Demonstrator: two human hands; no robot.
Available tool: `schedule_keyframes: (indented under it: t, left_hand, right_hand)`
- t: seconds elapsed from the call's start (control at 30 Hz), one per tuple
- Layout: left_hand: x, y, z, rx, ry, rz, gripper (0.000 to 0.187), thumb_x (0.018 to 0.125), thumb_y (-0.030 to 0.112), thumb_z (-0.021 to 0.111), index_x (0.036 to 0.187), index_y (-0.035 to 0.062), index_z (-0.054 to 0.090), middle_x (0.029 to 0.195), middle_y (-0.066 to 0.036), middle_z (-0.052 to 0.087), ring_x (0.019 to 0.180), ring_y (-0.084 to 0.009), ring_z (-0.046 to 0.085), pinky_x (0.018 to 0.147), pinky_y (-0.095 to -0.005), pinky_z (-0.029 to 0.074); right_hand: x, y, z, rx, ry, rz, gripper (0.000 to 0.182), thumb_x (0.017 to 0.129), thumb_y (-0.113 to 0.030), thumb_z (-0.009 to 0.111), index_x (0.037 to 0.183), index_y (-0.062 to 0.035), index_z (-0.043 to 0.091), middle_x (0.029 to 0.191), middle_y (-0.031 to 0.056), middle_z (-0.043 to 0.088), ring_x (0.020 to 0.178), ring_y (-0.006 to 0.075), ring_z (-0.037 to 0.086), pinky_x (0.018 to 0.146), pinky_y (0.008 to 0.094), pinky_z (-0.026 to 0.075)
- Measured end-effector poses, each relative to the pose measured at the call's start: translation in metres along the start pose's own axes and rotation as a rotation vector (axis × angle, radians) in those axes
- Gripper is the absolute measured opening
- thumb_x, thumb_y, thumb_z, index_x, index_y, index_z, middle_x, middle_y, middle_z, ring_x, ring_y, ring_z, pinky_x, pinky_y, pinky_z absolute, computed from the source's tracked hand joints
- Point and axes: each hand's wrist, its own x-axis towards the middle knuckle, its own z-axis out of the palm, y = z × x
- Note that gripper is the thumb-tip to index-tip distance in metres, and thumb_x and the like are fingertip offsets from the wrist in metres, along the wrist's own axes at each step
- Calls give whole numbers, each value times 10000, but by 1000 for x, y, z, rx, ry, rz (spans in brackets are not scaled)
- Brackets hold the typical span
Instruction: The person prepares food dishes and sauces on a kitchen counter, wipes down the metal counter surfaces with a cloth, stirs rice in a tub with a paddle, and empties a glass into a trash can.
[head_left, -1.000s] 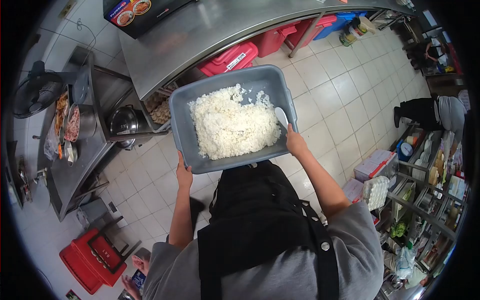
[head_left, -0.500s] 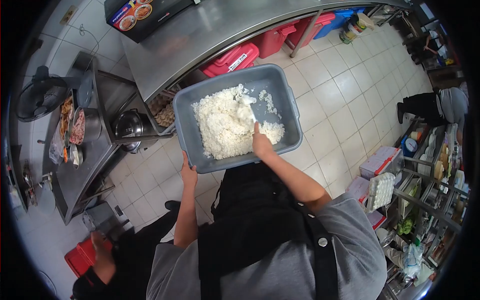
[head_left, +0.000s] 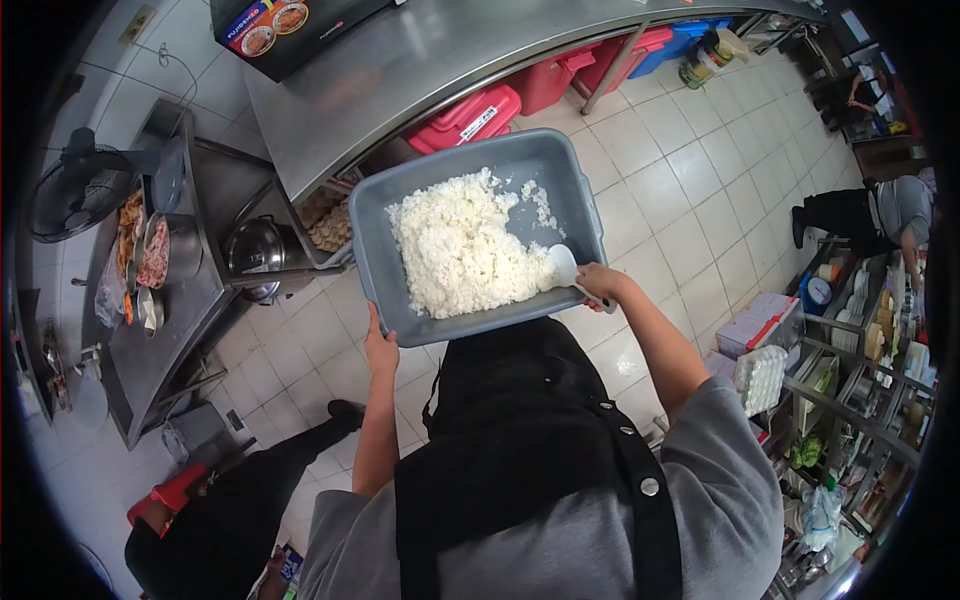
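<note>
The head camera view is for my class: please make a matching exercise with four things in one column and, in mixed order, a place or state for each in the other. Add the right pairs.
Column one
1. Left hand
2. Right hand
3. Rice
4. Red bin

Column two
A. Heaped inside the grey tub
B. Below the edge of the steel counter
C. Holding the handle of the white scoop
D. At the tub's near left corner

Right pairs: 1-D, 2-C, 3-A, 4-B
</note>
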Motion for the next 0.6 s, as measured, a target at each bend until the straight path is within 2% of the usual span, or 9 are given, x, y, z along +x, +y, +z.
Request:
schedule_keyframes:
  t: [0.07,0.17,0.23,0.3,0.37,0.43,0.5,0.57,0.6]
  left_hand:
    - [1,2,2,-19,24,31,915,808,-59,652,1547,261,218,1290,-232,590,1062,-392,635,907,-410,497]
    - [-4,0,0,-15,39,33,912,806,-61,647,1547,255,219,1311,-229,576,1141,-398,598,959,-409,474]
    - [0,1,1,-8,28,31,913,805,-64,645,1547,256,219,1313,-228,575,1169,-396,584,966,-408,470]
    - [0,-1,3,2,39,41,919,802,-61,650,1547,257,218,1299,-232,583,1153,-398,594,954,-412,477]
    - [1,-2,5,6,47,42,926,800,-62,653,1548,264,215,1289,-235,590,1142,-391,604,940,-410,485]
    - [3,-5,7,10,54,41,933,798,-62,655,1548,271,212,1278,-237,596,1131,-384,614,926,-408,494]
    - [5,-8,8,-12,11,-27,939,795,-75,656,1545,285,221,1265,-236,607,1107,-361,635,894,-389,508]
    - [1,-4,5,-35,14,-6,939,794,-82,654,1544,289,228,1266,-233,609,1102,-352,640,887,-381,510]
    - [1,-3,3,-59,20,11,939,794,-88,653,1543,293,234,1268,-229,611,1097,-344,644,879,-374,511]
  right_hand:
    - [6,7,1,249,-226,-94,278,968,-172,435,1152,5,546,704,116,594,495,167,566,428,327,524]
    - [16,2,25,319,-222,-152,265,969,-186,446,1114,15,542,703,127,607,505,178,583,427,339,525]
    - [15,-18,43,206,-136,-239,243,962,-149,443,1071,48,533,708,159,616,526,218,622,430,365,532]
    - [1,-46,65,157,-9,-155,232,947,-94,422,1109,61,484,744,224,638,574,281,670,451,406,544]
    - [-1,-61,93,-24,71,-148,420,911,-14,380,1324,63,365,818,278,655,620,336,692,462,428,547]
    - [-30,-88,114,-97,190,-111,653,888,-1,379,1497,17,143,928,307,663,751,384,703,612,467,575]
    - [-13,-87,144,-308,289,-362,694,890,-21,383,1505,74,78,1007,367,621,800,409,687,743,477,555]
    - [-30,-115,154,-344,138,-388,677,928,-85,397,1531,-2,100,1059,374,608,936,422,660,871,480,507]
    - [-31,-121,156,-374,163,-428,659,964,-127,399,1558,-152,115,1054,332,625,952,409,661,840,478,525]
